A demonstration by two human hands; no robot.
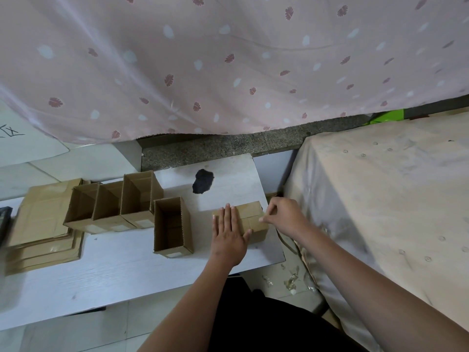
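A small closed cardboard box lies on the white table near its right end. My left hand presses flat on the box's top, fingers straight. At the box's right edge, my right hand has curled fingers with fingertips pinched together; whether they hold tape or a flap is too small to tell. An open-topped cardboard box stands just left of my left hand. Three more open boxes stand in a row further left.
A stack of flattened cardboard lies at the table's left. A black patch marks the table behind the closed box. A cloth-covered surface stands to the right, a patterned pink curtain hangs behind. Scraps litter the floor.
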